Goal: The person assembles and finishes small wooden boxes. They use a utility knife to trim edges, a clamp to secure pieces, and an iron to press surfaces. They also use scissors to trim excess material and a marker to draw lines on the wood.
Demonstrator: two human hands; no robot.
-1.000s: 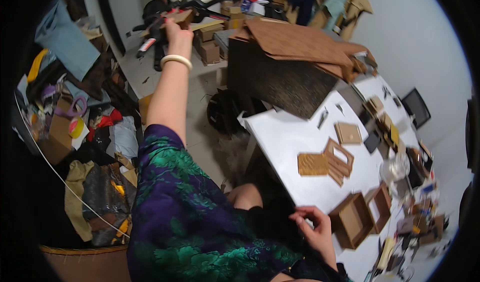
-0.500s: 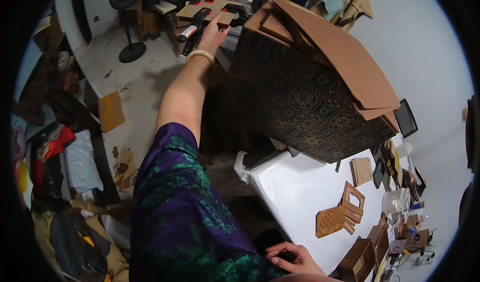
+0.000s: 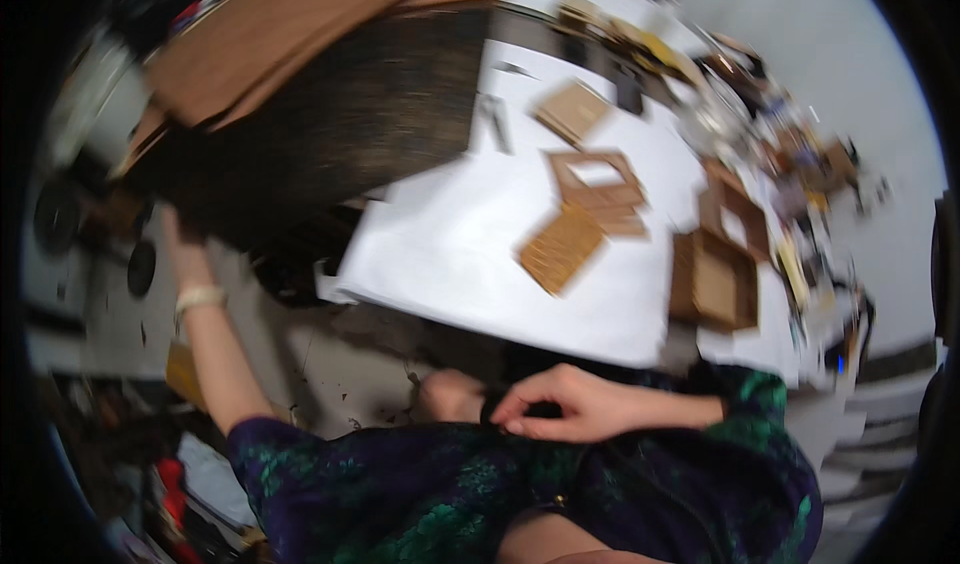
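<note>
Dark panel (image 3: 340,114), one, surface blurred; located at upper left, its right end over the counter (image 3: 430,254), its left end projecting past the counter. Long axis inclined, running from lower left to upper right; the left end is pointed toward the left hand (image 3: 187,249).

Left hand: raised at the panel's lower left corner, fingers hidden; whether they are spread or pressed together, or whether contact is made, cannot be told. A pale bracelet (image 3: 200,297) is worn on its wrist.

Brown sheets (image 3: 300,34): several, stacked along the panel's upper edge.

Right hand (image 3: 570,404): held in front of the body, near the counter's edge, fingers curled toward the thumb; whether anything is pinched cannot be told.

Laid on the counter: ochre plate (image 3: 562,249), set aslant; brown frame (image 3: 590,196), just beside it; tan square block (image 3: 573,112); shallow brown box (image 3: 684,274), at right.
</note>
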